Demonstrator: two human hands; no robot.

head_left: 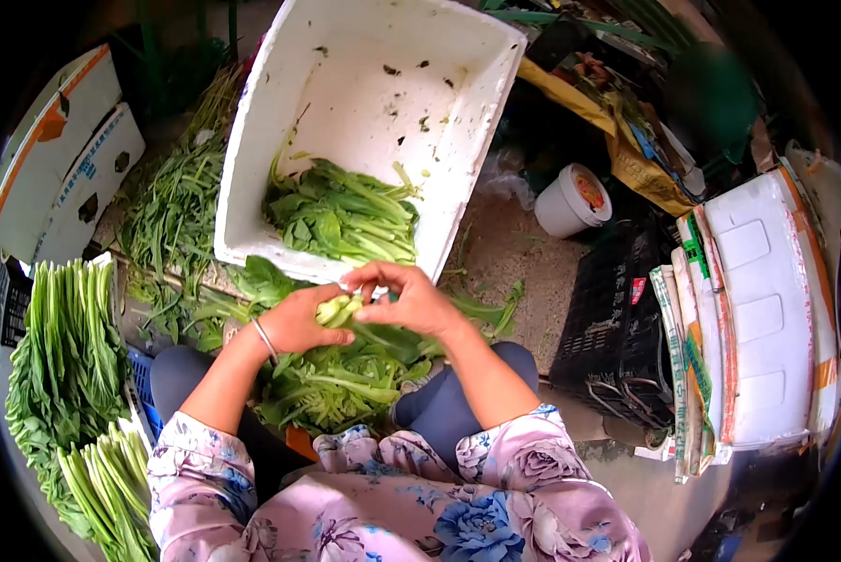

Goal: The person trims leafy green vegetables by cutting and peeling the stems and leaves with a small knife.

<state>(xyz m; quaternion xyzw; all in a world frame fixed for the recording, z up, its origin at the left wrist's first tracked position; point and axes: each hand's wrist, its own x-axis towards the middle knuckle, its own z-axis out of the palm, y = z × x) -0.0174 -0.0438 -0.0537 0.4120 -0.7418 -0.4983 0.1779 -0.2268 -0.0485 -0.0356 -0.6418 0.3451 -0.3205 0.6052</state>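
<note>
My left hand (298, 321), with a bangle at its wrist, is closed round a bunch of leafy greens (339, 310). The pale cut stem ends point toward my right hand (409, 298). That hand is curled beside the stems, thumb and fingers bent together. Something small and whitish shows at its fingertips, too small to name. Just beyond my hands, a white foam box (345, 122) stands tilted, with a heap of leafy greens (345, 214) in its near end. Loose leaves (336, 384) lie below my hands, between my knees.
Bundled greens (69, 337) stand at the left, with more bundles (111, 487) nearer me. Discarded leaves (172, 206) cover the ground left of the box. At the right are a white bucket (573, 200), a black crate (617, 323) and stacked foam lids (758, 309).
</note>
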